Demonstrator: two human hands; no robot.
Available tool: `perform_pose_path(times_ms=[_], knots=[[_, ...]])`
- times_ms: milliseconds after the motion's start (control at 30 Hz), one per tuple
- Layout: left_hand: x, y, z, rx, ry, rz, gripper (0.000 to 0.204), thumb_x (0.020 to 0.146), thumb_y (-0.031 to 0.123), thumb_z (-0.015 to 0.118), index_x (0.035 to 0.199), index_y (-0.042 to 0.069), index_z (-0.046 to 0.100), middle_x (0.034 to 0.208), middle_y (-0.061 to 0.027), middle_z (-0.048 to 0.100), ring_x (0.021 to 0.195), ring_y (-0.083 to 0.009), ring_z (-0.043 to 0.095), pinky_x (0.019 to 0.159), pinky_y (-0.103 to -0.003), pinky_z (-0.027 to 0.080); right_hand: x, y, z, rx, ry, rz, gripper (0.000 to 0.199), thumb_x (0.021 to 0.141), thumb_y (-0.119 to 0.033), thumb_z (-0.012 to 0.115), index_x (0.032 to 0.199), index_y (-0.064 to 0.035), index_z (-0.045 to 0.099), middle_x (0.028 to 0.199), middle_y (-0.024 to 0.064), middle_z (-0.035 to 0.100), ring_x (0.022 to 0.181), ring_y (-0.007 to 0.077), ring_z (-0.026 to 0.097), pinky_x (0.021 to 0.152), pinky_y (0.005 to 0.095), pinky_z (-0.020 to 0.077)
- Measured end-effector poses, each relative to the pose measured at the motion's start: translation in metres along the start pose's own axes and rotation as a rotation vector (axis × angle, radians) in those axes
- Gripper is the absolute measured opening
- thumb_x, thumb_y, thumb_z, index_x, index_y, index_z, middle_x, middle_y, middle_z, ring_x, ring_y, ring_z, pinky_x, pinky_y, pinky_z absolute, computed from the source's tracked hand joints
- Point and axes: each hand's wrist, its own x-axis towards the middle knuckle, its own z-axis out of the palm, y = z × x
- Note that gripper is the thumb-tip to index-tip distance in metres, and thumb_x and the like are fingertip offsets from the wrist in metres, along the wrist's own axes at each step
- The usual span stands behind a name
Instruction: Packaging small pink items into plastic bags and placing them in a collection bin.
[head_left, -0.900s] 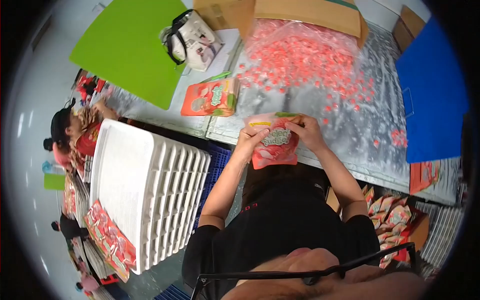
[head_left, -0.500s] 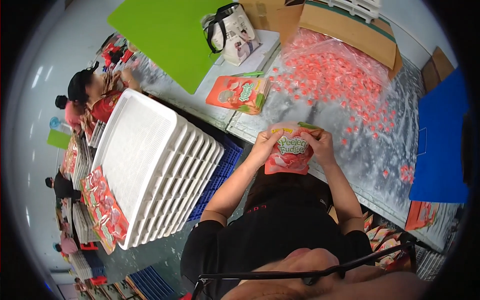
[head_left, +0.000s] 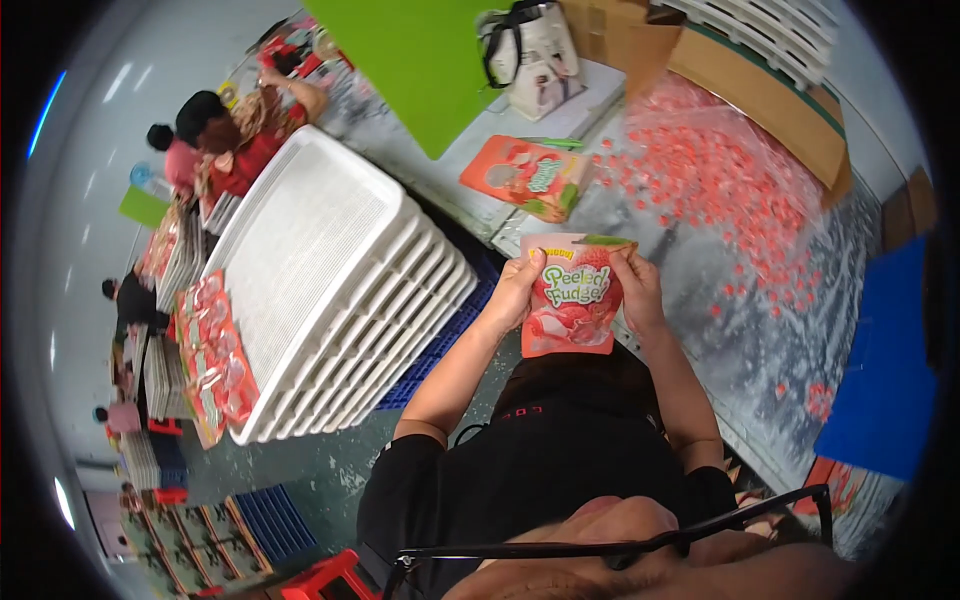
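Observation:
A pink and red candy pouch [head_left: 572, 305] hangs upright between my hands, its printed front turned up toward me. My left hand [head_left: 519, 287] pinches the pouch's upper left corner. At the upper right corner, my right hand [head_left: 638, 287] grips it with thumb and fingers. Whether the pouch's top edge is sealed, I cannot tell. Beyond it on the metal table [head_left: 690, 335] lies a stack of similar flat pouches [head_left: 522, 178], with a green pen-like item [head_left: 556, 142] beside it. Many small red-wrapped candies [head_left: 715, 170] spill across the table from a clear plastic liner.
Stacked white trays [head_left: 330, 290] stand to my left, with a row of pouches [head_left: 215, 350] on top. A green board [head_left: 400, 60], a tote bag [head_left: 538, 70] and a cardboard box [head_left: 760, 100] are at the back. A blue panel [head_left: 875, 370] stands right. Co-workers [head_left: 235, 150] sit far left.
My view has turned, so the surroundings sit farther right. The pouch has straightened and flattened between my hands, its top corners now pulled apart.

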Motion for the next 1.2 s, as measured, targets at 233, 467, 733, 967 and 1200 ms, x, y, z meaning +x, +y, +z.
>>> perform_pose_path(times_ms=[233, 467, 733, 967, 1200], knots=[[-0.02, 0.034, -0.002, 0.226, 0.155, 0.212, 0.043, 0.103, 0.038, 0.051, 0.115, 0.0, 0.065, 0.106, -0.0076, 0.069, 0.096, -0.0145, 0.063, 0.085, -0.031, 0.052, 0.031, -0.009, 0.056, 0.212, 0.017, 0.129, 0.034, 0.102, -0.021, 0.052, 0.13, -0.0014, 0.057, 0.119, 0.0067, 0.063, 0.103, 0.0136, 0.061, 0.088, 0.027, 0.0486], [-0.116, 0.201, -0.074, 0.252, 0.931, 0.94, 0.062, 0.097, 0.059, 0.049, 0.12, 0.003, 0.059, 0.092, -0.0074, 0.065, 0.075, -0.0156, 0.062, 0.061, -0.031, 0.05, 0.04, -0.034, 0.075, 0.093, -0.196, 0.091, 0.032, 0.103, -0.024, 0.051, 0.128, -0.0042, 0.057, 0.114, 0.0074, 0.064, 0.092, 0.014, 0.062, 0.081, 0.0287, 0.0504], [-0.39, 0.27, -0.217, 1.034, 2.069, 1.28, 0.033, 0.095, 0.023, 0.063, 0.113, -0.004, 0.058, 0.099, -0.0185, 0.068, 0.086, -0.0272, 0.067, 0.08, -0.041, 0.051, 0.038, 0.03, -0.03, 0.014, -0.09, 0.443, 0.025, 0.1, -0.025, 0.058, 0.117, -0.0059, 0.061, 0.097, 0.0025, 0.066, 0.082, 0.0116, 0.062, 0.073, 0.0266, 0.0513], [-0.343, 0.24, -0.198, 2.116, 2.145, 0.083, 0.076, 0.089, 0.04, 0.059, 0.154, 0.015, 0.028, 0.161, -0.0211, 0.016, 0.148, -0.0438, 0.013, 0.115, -0.066, 0.003, 0.018, 0.041, -0.076, -0.075, 0.023, 0.564, 0.025, 0.099, -0.024, 0.059, 0.115, -0.0058, 0.062, 0.095, 0.0032, 0.067, 0.081, 0.0118, 0.062, 0.071, 0.0265, 0.0506], [-0.419, 0.267, -0.276, 1.775, 1.563, -0.542, 0.083, 0.089, 0.061, 0.049, 0.153, 0.012, 0.029, 0.159, -0.0229, 0.023, 0.145, -0.0414, 0.025, 0.117, -0.052, 0.026, 0.014, 0.027, -0.043, -0.089, -0.098, 0.513, 0.022, 0.097, -0.021, 0.061, 0.109, -0.0026, 0.066, 0.091, 0.006, 0.068, 0.077, 0.0132, 0.065, 0.071, 0.0275, 0.0537]])
